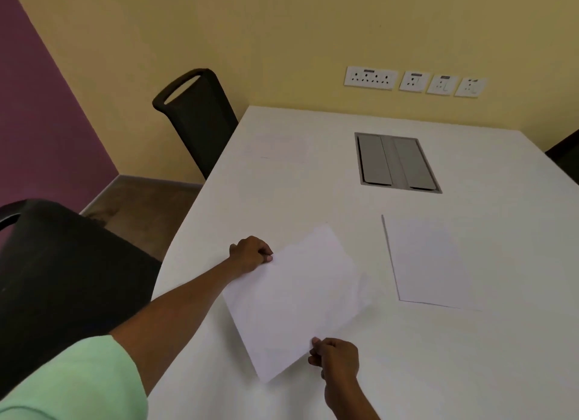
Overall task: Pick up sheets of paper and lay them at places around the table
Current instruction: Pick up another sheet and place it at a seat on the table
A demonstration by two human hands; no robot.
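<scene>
I hold a white sheet of paper (294, 300) over the near left part of the white table (407, 357), turned at an angle. My left hand (250, 253) pinches its far left edge. My right hand (336, 358) pinches its near right edge. A second white sheet or small stack (429, 263) lies flat on the table to the right of it. A third sheet (283, 145), faint against the tabletop, lies flat at the far left of the table.
A grey cable hatch (396, 162) is set into the table's middle. One black chair (200, 119) stands at the far left edge, another (62, 278) at the near left. Wall sockets (413, 81) sit on the yellow wall behind.
</scene>
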